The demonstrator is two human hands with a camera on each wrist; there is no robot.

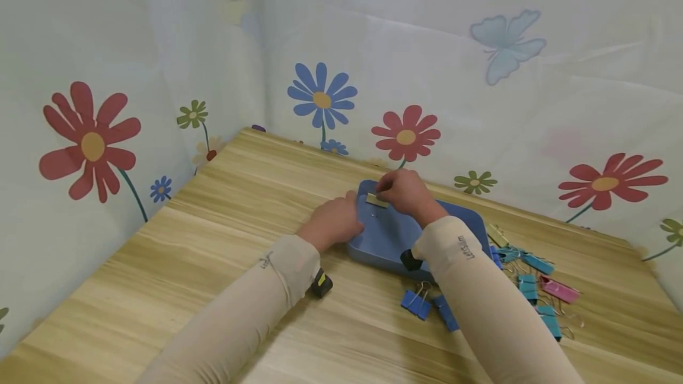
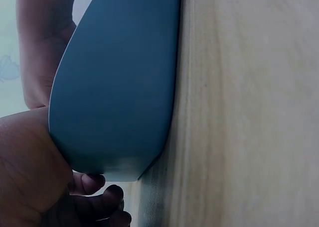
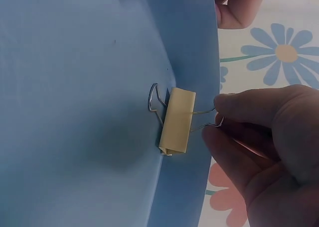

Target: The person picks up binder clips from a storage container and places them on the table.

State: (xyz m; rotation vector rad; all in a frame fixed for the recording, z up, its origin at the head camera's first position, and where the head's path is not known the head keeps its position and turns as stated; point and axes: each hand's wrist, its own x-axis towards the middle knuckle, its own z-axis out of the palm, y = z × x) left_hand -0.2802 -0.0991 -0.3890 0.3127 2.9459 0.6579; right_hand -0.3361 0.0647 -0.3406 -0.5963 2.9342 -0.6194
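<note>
A blue plastic tray [image 1: 381,261] stands on the wooden table. My left hand [image 1: 333,221] grips its left end, with fingers on both sides of the rim; the left wrist view shows several fingertips [image 2: 102,202] by the outer wall. Over the far left part of the tray, my right hand [image 1: 408,194] pinches one wire handle of a pale yellow binder clip [image 3: 178,120] between thumb and finger. The clip's body lies against the inside of the tray wall, its other wire handle pointing toward the tray floor.
Two blue binder clips [image 1: 416,304] lie before the tray, one partly behind the right sleeve [image 1: 480,277]. To the right are several teal clips [image 1: 527,288], a pink clip [image 1: 559,289] and a yellow clip [image 1: 497,234]. A flowered wall covering [image 1: 341,28] rises behind the table.
</note>
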